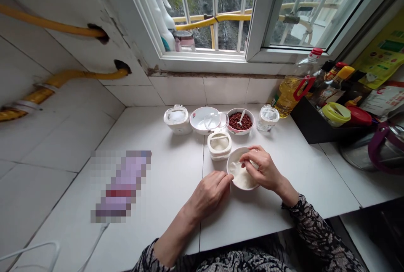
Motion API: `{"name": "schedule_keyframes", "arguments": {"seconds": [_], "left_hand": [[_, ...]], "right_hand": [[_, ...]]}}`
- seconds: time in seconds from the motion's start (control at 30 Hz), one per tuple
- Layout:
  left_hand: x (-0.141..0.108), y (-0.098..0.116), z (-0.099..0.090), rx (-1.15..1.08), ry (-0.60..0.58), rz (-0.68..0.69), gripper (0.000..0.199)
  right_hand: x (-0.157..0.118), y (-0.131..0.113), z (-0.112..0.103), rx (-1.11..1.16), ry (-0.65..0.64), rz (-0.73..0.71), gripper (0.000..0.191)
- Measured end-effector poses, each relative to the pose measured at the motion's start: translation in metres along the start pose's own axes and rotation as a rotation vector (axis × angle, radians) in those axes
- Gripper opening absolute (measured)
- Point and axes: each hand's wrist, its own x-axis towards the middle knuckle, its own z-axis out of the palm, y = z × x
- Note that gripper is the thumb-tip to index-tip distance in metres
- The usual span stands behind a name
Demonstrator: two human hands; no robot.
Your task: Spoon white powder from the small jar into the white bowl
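Observation:
A small white bowl [229, 160] with white powder [242, 179] stands on the counter in front of me. My left hand [212, 190] rests beside it, its closed fingers and thumb gripping the near left rim. Over the bowl, my right hand [260, 165] reaches in with thumb and fingers pinched. Whatever they hold is hidden by the fingers. Just behind the bowl is a square container [220, 149] of pale grains, its clear lid [214, 121] raised at the back.
Along the back stand a white container [177, 122], a white dish [199, 116], a bowl of dark red grains [235, 127] with a small spoon [241, 117], and a clear jar [267, 120]. An oil bottle [285, 95] and black condiment box [311, 127] are right; a blurred purple object [126, 183] lies left.

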Motion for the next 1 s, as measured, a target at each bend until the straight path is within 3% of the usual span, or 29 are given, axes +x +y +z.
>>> {"name": "schedule_keyframes", "arguments": {"seconds": [0.1, 0.27, 0.4, 0.57, 1.0], "left_hand": [[-0.0004, -0.0001, 0.0001, -0.002, -0.007, -0.003, 0.02], [0.0004, 0.0002, -0.0003, 0.008, -0.005, 0.008, 0.02], [0.0006, 0.0002, -0.0001, 0.008, 0.001, 0.004, 0.02], [-0.0003, 0.0001, -0.0002, 0.005, -0.01, -0.003, 0.019], [-0.0005, -0.0005, 0.0013, 0.016, 0.001, 0.013, 0.019]], "right_hand": [[-0.0002, 0.0008, -0.0045, 0.033, -0.07, -0.03, 0.022], [0.0014, 0.0054, -0.01, -0.044, -0.034, -0.032, 0.019], [0.0022, 0.0053, -0.0075, -0.101, -0.093, -0.024, 0.019], [0.0011, -0.0005, -0.0048, 0.01, -0.156, -0.029, 0.021], [0.0004, -0.0005, -0.0057, 0.244, -0.071, 0.223, 0.02]]}}
